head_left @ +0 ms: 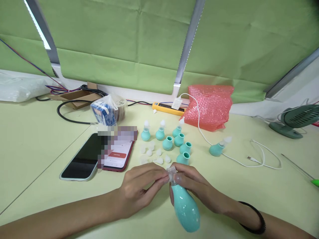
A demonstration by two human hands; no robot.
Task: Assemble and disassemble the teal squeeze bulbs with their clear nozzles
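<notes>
Hands closed on a teal bulb at the bench's near edge.
Right hand [191,184] clamps the teal bulb [185,207] by its neck; left hand [139,189] pinches what looks like a clear tip [171,172] at its mouth. Beyond lie loose tips [152,153], more bulbs [174,141], two phones [99,156].
</notes>
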